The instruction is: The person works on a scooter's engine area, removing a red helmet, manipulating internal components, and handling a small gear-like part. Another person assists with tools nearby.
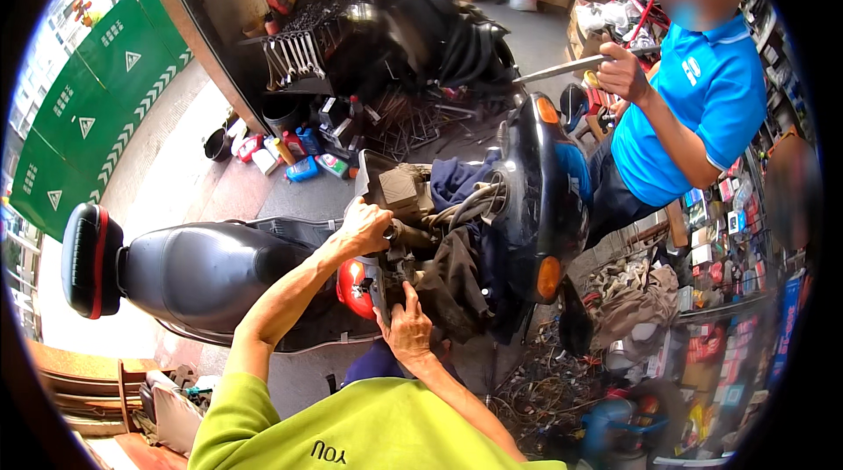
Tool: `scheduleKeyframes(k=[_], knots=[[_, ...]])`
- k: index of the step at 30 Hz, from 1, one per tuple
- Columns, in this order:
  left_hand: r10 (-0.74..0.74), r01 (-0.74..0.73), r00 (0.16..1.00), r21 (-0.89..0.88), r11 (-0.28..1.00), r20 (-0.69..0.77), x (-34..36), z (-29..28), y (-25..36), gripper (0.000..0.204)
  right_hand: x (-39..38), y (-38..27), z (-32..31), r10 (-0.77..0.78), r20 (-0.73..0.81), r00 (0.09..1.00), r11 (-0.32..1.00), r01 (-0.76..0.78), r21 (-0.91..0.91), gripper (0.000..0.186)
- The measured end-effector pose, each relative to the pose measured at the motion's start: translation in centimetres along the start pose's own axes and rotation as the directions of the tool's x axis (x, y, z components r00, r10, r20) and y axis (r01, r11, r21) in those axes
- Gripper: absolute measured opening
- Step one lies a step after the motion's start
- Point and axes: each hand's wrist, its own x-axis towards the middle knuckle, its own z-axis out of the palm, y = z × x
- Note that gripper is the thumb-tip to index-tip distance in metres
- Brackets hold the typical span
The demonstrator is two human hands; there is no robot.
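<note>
A scooter with a black seat (193,268) lies crosswise before me, its middle opened up. My left hand (364,228) is closed on a dark metal part (399,240) in that opening. My right hand (404,329) is just below, index finger extended and thumb apart, touching a metal bracket (382,285) beside a red rounded part (354,290). Right of my hands, dark cloths (452,285), hoses (474,202) and a cardboard piece (399,187) fill the scooter’s middle.
A co-worker in blue (689,110) stands at right holding a long metal bar (562,70) above the scooter’s front (536,198). Wrenches (294,57), oil bottles (301,169) and scattered tools lie behind; crowded goods shelves (720,250) are at right, a green barrier (97,119) at left.
</note>
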Motion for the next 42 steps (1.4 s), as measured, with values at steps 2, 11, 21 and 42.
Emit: scheduleKeyframes(k=[2,11,21,42], knots=[[0.051,-0.052,0.999,0.037,0.998,0.016,-0.1,0.1,0.0,0.034,-0.1,0.0,0.0,-0.005,-0.026,1.000,1.000,0.006,0.024,0.037],[0.130,-0.130,0.989,-0.009,0.992,0.072,1.1,-0.6,-0.1,0.037,-0.5,0.2,0.3,-0.005,-0.044,0.999,1.000,0.005,-0.014,0.037],[0.111,-0.112,0.994,-0.077,0.991,-0.019,1.1,-1.0,-0.3,0.042,-0.3,0.4,0.7,-0.036,-0.054,0.998,0.999,0.035,-0.032,0.038],[0.005,-0.009,0.996,-0.039,0.999,-0.090,-1.8,-2.9,1.4,0.044,-0.2,0.2,0.3,-0.015,-0.048,0.999,1.000,0.014,-0.010,0.036]])
